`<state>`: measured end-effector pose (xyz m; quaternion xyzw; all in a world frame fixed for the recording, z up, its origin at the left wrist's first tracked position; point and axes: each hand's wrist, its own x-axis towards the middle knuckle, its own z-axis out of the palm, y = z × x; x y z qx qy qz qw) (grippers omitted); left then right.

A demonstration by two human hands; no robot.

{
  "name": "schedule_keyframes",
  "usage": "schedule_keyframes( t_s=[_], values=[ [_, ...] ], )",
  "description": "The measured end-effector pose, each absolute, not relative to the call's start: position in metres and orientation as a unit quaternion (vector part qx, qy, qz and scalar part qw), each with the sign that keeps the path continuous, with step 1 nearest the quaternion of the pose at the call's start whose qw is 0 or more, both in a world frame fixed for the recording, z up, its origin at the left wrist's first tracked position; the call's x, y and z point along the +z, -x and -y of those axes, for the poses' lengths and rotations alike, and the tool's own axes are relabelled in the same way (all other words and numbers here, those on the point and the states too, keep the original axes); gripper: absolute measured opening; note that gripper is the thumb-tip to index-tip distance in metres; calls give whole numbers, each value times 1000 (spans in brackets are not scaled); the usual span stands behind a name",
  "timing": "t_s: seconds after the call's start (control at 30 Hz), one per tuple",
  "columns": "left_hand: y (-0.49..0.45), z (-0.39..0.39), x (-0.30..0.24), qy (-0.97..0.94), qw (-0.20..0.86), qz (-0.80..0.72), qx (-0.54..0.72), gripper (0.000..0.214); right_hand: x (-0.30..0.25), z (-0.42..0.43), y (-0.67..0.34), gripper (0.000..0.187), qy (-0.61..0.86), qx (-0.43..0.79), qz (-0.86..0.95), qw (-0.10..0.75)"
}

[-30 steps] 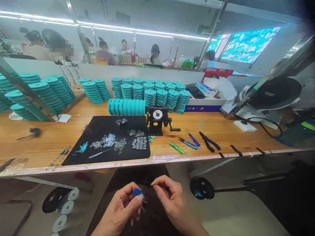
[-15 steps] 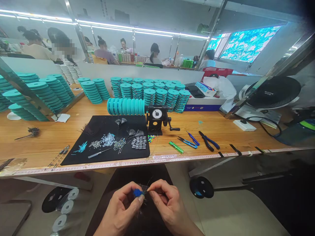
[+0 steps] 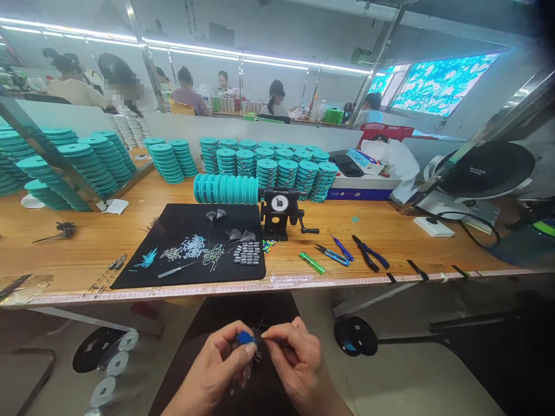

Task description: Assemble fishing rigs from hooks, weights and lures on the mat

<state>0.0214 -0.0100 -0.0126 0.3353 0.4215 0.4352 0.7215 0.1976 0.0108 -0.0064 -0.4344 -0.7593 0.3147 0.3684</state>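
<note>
Below the table's front edge, above my dark lap, my left hand pinches a small bright blue tuft between thumb and forefinger. Fine clear strands hang under it, blurred. Just to its right, my right hand is closed in a pinch on a thin line, whose fine end stands up between the hands. The two sets of fingertips are a short gap apart. On the table ahead lies a black mat with small piles of beads, swivels, turquoise sleeves and grey cylinders.
A black hand-crank winder holds a row of turquoise spools. More spools stand stacked behind. To the right lie a green lighter, blue snips, and pliers. Several co-workers sit beyond the partition.
My right hand has shifted slightly right, widening the gap between the fingertips. My left hand still holds the blue tuft. The whole view has shifted a little.
</note>
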Motion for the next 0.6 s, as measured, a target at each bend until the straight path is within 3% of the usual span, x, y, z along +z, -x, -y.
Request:
schedule_keyframes(
  t_s=[0.6],
  values=[
    [-23, 8, -22, -326, 733, -399, 444, 33, -5, -13, -195, 11, 407, 283, 775, 393]
  ],
)
